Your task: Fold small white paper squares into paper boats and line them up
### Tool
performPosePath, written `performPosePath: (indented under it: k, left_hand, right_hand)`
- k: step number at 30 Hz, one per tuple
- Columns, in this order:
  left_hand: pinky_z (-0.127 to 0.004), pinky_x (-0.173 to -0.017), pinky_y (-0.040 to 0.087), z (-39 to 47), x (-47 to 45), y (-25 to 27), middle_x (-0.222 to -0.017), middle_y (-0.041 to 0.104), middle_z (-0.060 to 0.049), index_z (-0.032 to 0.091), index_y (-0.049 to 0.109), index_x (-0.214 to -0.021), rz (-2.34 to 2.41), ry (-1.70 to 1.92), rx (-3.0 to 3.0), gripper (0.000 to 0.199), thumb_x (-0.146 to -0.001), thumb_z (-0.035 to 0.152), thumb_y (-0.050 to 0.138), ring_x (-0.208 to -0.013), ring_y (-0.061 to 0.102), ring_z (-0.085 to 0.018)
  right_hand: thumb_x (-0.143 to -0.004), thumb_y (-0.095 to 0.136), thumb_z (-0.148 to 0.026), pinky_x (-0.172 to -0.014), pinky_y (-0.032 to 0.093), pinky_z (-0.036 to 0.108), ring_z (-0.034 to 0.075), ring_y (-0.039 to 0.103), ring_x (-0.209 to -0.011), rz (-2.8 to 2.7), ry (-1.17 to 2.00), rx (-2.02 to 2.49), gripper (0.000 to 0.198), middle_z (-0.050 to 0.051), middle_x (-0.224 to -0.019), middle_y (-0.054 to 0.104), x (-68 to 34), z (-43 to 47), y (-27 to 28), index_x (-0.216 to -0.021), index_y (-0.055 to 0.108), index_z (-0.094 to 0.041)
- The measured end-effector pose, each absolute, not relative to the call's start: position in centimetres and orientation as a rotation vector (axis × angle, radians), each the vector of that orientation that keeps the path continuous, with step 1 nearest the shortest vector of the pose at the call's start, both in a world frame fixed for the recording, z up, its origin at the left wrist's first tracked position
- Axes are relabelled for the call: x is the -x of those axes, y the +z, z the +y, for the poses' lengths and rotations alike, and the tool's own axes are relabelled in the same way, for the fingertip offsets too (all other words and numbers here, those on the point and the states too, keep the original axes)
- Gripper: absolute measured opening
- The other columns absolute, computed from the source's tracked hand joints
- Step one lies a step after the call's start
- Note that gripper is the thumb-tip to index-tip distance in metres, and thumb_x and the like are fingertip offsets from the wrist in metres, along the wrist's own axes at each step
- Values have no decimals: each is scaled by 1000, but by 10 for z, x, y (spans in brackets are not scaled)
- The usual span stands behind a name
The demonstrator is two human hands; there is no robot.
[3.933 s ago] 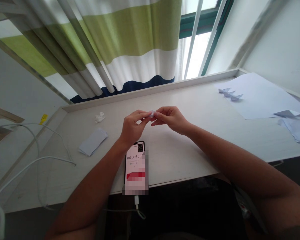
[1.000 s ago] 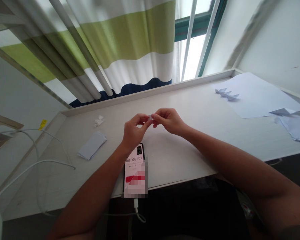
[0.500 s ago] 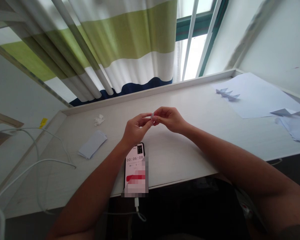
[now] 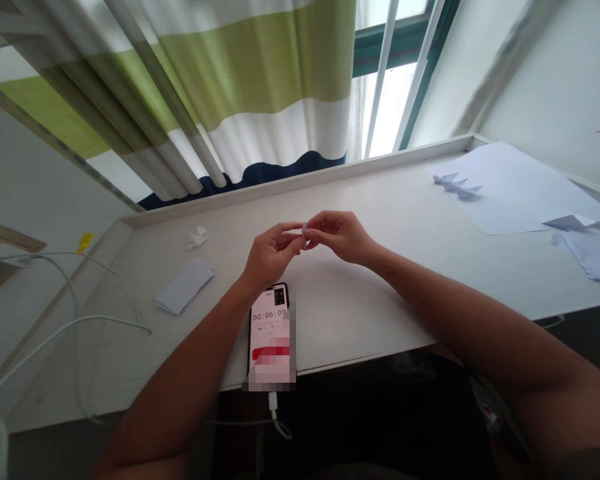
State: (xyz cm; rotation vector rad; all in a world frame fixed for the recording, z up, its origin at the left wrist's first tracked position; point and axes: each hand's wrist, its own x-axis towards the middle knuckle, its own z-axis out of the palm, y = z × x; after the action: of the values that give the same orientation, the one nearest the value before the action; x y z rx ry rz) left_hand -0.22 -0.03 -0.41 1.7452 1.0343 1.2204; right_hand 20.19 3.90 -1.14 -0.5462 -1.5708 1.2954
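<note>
Paper piece [image 4: 305,228], small and pale, held above the desk [image 4: 360,320] between two hands, as I view it remotely through the head camera; fingers of the right hand [image 4: 343,235] are closed on it, while the left hand [image 4: 273,252] pinches it from the other side, forefinger near its upper end, thumb near its lower; its folds are too small for me to make out. I judge it light, thin and easily creased, hardly slippery; I would hold it by its edges with fingertip pressure only, since a hard squeeze could crush it. Below the left wrist, the phone [image 4: 269,327] lies at the near edge; a raised rim [image 4: 300,181] bounds the far side, before the curtain [image 4: 260,73]; paper slips [image 4: 185,287] and a crumpled scrap [image 4: 198,237] lie leftward; room for moving is widest, I judge, to the right, short of three small paper shapes [image 4: 467,192] on the large sheet [image 4: 520,190].
</note>
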Motion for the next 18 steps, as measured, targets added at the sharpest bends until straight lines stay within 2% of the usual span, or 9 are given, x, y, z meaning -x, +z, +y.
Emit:
performPosePath:
  k: [13, 18]
  left_hand:
    - [-39, -82, 67, -2, 0, 1, -93, 86, -9, 17, 77, -124, 1040, 1196, -1737, 39, -94, 41, 82, -89, 83, -24]
    - [-38, -79, 68, -2, -2, -4, -91, 85, -8, 18, 78, -121, 1068, 1223, -1728, 33, -97, 40, 76, -87, 84, -25]
  right_hand:
    - [-85, 90, -54, -80, 71, 42, 22, 81, -79, -1613, 1206, 607, 41, 7, -86, 82, -204, 36, -11, -94, 78, -16]
    - [-90, 86, -49, -66, 66, 35, 19, 78, -71, -1773, 991, 775, 34, 6, -83, 80, -206, 32, -8, -99, 78, -17]
